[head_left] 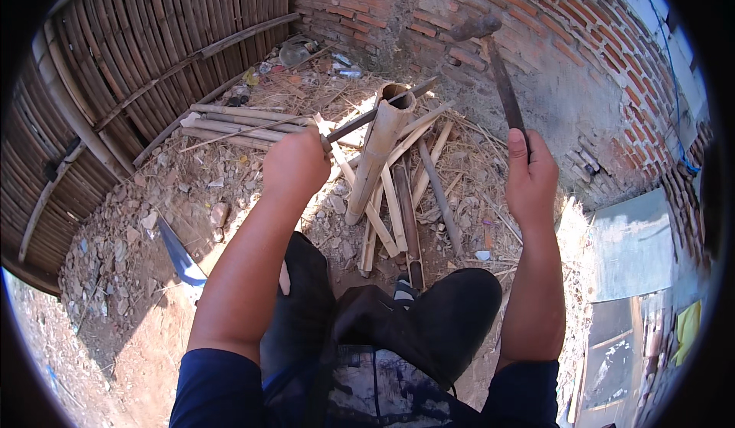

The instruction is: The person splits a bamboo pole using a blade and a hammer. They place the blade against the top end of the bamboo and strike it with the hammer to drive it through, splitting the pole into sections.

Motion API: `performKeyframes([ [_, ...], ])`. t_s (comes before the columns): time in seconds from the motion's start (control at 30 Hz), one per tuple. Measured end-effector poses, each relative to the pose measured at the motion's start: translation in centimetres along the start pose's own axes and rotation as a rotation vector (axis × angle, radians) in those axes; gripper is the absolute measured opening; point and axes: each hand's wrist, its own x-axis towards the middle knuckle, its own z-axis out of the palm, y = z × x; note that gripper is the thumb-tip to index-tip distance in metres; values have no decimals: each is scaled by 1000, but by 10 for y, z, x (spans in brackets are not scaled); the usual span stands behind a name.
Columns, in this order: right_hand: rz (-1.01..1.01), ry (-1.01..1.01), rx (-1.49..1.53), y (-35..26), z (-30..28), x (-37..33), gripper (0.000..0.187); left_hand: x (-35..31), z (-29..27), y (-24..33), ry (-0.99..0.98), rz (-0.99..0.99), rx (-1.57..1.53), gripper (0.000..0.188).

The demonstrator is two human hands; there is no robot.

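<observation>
A thick bamboo tube point(375, 160) stands on the ground in front of me, its hollow end up and leaning a little to the right. My left hand point(297, 160) is closed round the handle of a long machete point(356, 124), whose blade lies across the tube's upper end and sticks out past its right side. Raised on the right, my right hand point(531, 169) is closed round the wooden handle of a hammer point(501, 72). The hammer's head is up, above and to the right of the tube, apart from the blade.
Split bamboo strips point(394, 210) lie around the tube's foot. Several bamboo poles point(245, 122) are piled at the left. A saw blade point(181, 252) rests on the rubble at my left. A bamboo slat wall point(153, 45) and a brick wall point(536, 14) enclose the corner.
</observation>
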Motion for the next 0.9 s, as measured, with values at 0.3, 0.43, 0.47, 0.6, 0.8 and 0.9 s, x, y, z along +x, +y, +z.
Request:
performKeyframes([
  [0.3, 187, -360, -243, 26, 10, 12, 53, 2, -2, 12, -51, 80, -5, 20],
  [0.43, 98, -176, -94, 26, -13, 19, 52, 6, -1, 14, -70, 95, -6, 21],
  [0.47, 84, -135, -53, 16, -20, 19, 52, 7, -2, 14, -72, 95, -4, 22],
  [0.6, 84, -109, 4, 4, -17, 8, 50, 8, 0, 12, -79, 104, -28, 23],
  [0.8, 129, -363, -261, 16, -18, 14, 48, 6, -5, 28, -96, 121, -4, 20],
  [0.9, 94, -177, -134, 8, -32, 20, 48, 5, -4, 25, -96, 87, -4, 24],
])
